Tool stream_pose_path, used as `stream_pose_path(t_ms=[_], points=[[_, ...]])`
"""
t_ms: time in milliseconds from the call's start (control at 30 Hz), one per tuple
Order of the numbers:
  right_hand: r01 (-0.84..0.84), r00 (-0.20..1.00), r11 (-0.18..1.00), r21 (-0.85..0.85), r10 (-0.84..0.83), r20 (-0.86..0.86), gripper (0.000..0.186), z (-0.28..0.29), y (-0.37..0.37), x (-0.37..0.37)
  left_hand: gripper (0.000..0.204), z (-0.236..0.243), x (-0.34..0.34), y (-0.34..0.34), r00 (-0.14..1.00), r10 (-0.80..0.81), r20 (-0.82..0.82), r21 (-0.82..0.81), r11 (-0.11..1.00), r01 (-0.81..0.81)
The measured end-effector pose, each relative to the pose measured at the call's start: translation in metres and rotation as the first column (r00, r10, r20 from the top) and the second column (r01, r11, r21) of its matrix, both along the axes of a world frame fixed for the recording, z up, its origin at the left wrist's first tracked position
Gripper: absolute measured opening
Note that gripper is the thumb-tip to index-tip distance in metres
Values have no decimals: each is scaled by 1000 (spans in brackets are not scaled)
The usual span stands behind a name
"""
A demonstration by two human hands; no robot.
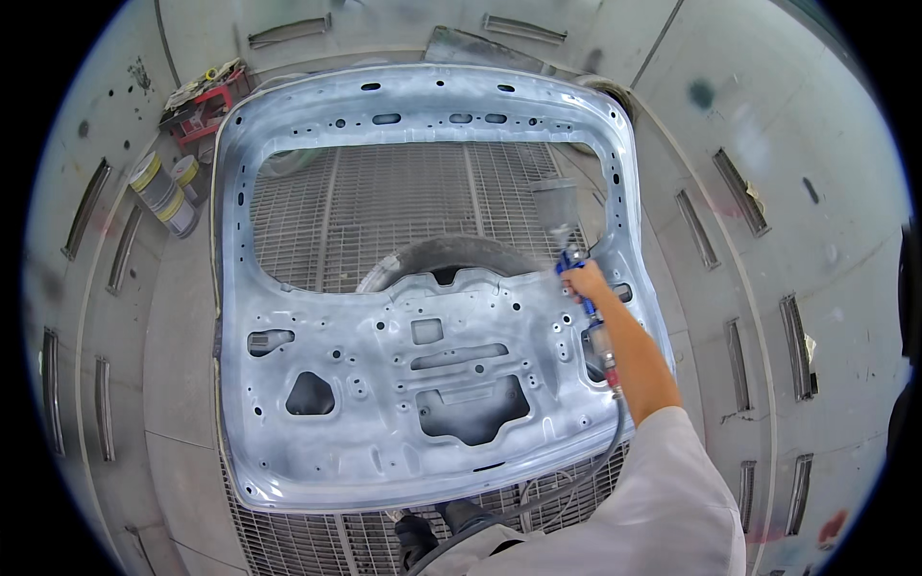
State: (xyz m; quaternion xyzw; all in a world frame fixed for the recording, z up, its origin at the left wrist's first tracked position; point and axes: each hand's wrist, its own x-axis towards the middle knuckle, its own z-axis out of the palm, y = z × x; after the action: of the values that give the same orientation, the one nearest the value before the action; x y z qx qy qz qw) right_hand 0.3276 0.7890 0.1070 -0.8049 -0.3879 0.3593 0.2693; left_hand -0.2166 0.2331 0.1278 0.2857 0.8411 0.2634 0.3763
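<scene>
My right hand (pixel 584 279) is wrapped round the grip of a blue spray gun (pixel 570 259), over the right side of a car tailgate. On top of the gun sits a translucent paint cup (pixel 555 204), blurred at its edges. Below the grip hang a clear filter and a red fitting, and from there a grey air hose (pixel 607 451) curves down past my sleeve. The tailgate (pixel 384 384) lies with its inner side up, coated a patchy pale blue-grey, with a large window opening and several cut-outs. My left hand does not show.
Metal floor grating (pixel 403 192) shows through the window opening, with a round tyre-like object (pixel 451 254) under the panel. Paint cans (pixel 163 197) and a red cart (pixel 204 110) stand at the left. Grey booth walls (pixel 768 125) with slotted fittings surround the panel.
</scene>
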Motion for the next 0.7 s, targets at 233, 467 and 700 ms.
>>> stream_pose_path(t_ms=[233, 467, 700], points=[[-105, 732, 975, 194, -56, 679, 38, 51, -33, 58, 23, 21, 17, 50, 918, -396, 32, -29, 918, 396], [63, 998, 994, 86, -64, 12, 36, 87, -92, 19, 17, -19, -11, 37, 881, -398, -255, 105, 895, 434], [192, 853, 981, -11, -172, -493, 16, 73, -173, 4, 8, 28, -46, 70, 926, -344, -157, 237, 897, 373]])
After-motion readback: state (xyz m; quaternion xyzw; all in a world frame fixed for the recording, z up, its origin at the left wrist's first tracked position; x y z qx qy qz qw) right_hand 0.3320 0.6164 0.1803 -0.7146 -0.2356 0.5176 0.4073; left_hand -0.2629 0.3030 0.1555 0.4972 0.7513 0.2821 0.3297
